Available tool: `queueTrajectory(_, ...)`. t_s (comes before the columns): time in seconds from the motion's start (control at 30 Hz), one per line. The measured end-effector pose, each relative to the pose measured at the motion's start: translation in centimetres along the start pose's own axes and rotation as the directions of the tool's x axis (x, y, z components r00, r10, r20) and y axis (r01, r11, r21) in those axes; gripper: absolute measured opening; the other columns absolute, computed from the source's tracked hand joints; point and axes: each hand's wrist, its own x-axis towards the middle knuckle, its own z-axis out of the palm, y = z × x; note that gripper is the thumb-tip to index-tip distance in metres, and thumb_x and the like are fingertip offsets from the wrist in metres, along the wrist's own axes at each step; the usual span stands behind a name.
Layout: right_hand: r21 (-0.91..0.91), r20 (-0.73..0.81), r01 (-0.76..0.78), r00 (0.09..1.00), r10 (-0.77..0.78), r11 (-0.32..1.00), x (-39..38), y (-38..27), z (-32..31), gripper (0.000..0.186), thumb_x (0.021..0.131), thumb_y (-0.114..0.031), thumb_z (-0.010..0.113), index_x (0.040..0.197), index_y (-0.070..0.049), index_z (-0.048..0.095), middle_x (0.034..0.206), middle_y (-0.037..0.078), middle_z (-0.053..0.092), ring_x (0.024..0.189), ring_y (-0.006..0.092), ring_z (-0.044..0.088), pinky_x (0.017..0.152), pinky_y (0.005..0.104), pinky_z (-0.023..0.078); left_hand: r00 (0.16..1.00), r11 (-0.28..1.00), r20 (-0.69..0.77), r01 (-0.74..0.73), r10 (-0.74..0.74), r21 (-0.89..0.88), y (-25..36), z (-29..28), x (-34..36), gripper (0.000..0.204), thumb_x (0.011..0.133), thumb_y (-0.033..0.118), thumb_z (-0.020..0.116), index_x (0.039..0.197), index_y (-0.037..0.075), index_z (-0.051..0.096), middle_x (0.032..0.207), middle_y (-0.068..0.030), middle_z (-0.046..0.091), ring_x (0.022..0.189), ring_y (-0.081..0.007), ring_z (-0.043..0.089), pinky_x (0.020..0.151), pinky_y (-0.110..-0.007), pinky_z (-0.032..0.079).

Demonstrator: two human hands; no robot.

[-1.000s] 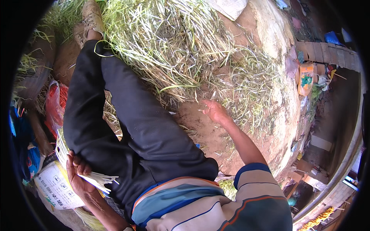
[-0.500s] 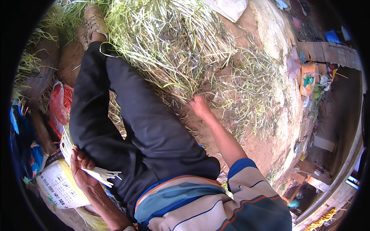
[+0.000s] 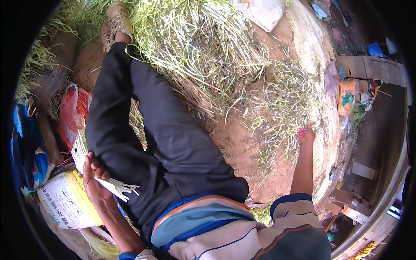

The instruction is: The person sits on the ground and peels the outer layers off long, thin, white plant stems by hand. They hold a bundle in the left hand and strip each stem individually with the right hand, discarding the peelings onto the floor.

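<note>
My left hand point(image 3: 96, 177) is closed round a bundle of pale stems point(image 3: 118, 187), held beside my left thigh. The cut-looking white ends stick out toward my lap, and the rest runs up behind the hand along my leg. My right hand point(image 3: 306, 134) is stretched far out to the right, over loose green and straw-coloured scraps point(image 3: 281, 117) on the earth. Its fingers are curled in; whatever may be between them is too small to make out. Beyond my knees lies a big heap of long green-and-white stalks point(image 3: 199, 47).
By my left leg are a red plastic bag point(image 3: 73, 112), a blue bag point(image 3: 41, 167) and a white-and-yellow printed sack point(image 3: 65, 201). A pale sheet point(image 3: 262, 13) lies at the far side. Along the right stand an orange container point(image 3: 346, 97) and a low brick edge point(image 3: 372, 67).
My right hand has swung from the near edge of the stalk heap out to the right, over the scraps. My left hand keeps its hold on the pale stems.
</note>
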Motion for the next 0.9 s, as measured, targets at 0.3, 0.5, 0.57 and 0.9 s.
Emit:
queueTrajectory(0.3, -0.579, 0.426, 0.619, 0.784, -0.451, 0.531, -11.0, -5.3, 15.3, 0.061, 0.098, -0.012, 0.069, 0.156, -0.006, 0.049, 0.117, 0.014, 0.072, 0.099, 0.0193, 0.069, 0.088, 0.0347, 0.059, 0.999, 0.998, -0.014, -0.036, 0.037, 0.052, -0.8, 0.9, -0.3, 0.024, 0.109, 0.024, 0.062, 0.124, 0.006, 0.068, 0.083, 0.0021, 0.063, 0.056, -0.006, 0.052, 0.048, -0.022, 0.044)
queueTrajectory(0.5, -0.174, 0.862, 0.982, 0.188, -0.471, 0.074, -29.2, 0.7, 33.3, 0.073, 0.095, -0.027, 0.077, 0.157, -0.004, 0.047, 0.142, 0.025, 0.057, 0.126, 0.0345, 0.061, 0.11, 0.0452, 0.051, 0.999, 0.996, -0.034, -0.036, 0.039, 0.086, -0.8, 1.4, -0.4, 0.023, 0.107, 0.024, 0.064, 0.122, 0.007, 0.069, 0.082, 0.0021, 0.063, 0.055, -0.0065, 0.052, 0.048, -0.023, 0.045)
queueTrajectory(0.57, -0.222, 0.866, 0.971, 0.24, -0.439, 0.092, -31.9, 1.1, 38.2, 0.084, 0.091, -0.034, 0.081, 0.159, -0.003, 0.042, 0.141, 0.029, 0.054, 0.128, 0.0354, 0.059, 0.11, 0.0465, 0.049, 0.999, 0.992, -0.021, -0.045, 0.048, 0.116, -0.8, 1.6, -0.3, 0.023, 0.108, 0.024, 0.064, 0.121, 0.007, 0.069, 0.082, 0.0018, 0.063, 0.055, -0.0069, 0.052, 0.048, -0.023, 0.045)
queueTrajectory(0.9, -0.312, 0.835, 0.935, 0.185, -0.518, -0.17, -33.0, 4.4, 41.0, 0.081, 0.083, -0.028, 0.085, 0.153, -0.011, 0.047, 0.121, 0.024, 0.06, 0.115, 0.0393, 0.058, 0.101, 0.0547, 0.046, 0.998, 0.995, -0.044, -0.048, 0.052, 0.083, -1.0, 1.6, -0.1, 0.02, 0.105, 0.023, 0.067, 0.117, 0.008, 0.071, 0.079, 0.0015, 0.067, 0.052, -0.0063, 0.052, 0.046, -0.023, 0.043)
